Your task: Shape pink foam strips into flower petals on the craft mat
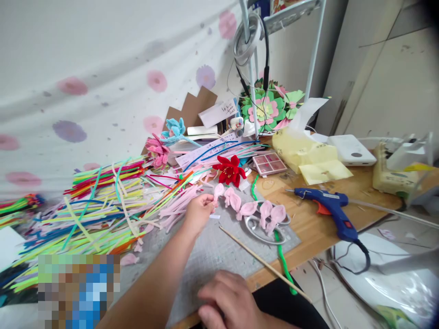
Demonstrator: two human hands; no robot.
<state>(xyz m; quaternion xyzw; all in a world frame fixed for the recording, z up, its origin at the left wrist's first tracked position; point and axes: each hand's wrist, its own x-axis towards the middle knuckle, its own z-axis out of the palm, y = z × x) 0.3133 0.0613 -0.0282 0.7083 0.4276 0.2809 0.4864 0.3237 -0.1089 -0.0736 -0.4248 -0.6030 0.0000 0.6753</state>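
My left grip (pixel 201 211) pinched the leftmost pink petal (pixel 218 192) of the row on the grey mat (pixel 212 251), judging it light, fuzzy and easily bent, best held gently by its base, while my right grip (pixel 229 299) rested near me, its hold unclear.

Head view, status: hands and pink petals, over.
Left hand pinching leftmost pink petal. Right hand low beside wooden stick, grip unclear. Glue gun lying off right.

Our left arm stretches forward, forearm bare and straight, left hand (pixel 199 212) palm down with its fingers (pixel 210 199) pinched together. Our right hand (pixel 229 299) sits low and close in, knuckles up, fingers curled under.
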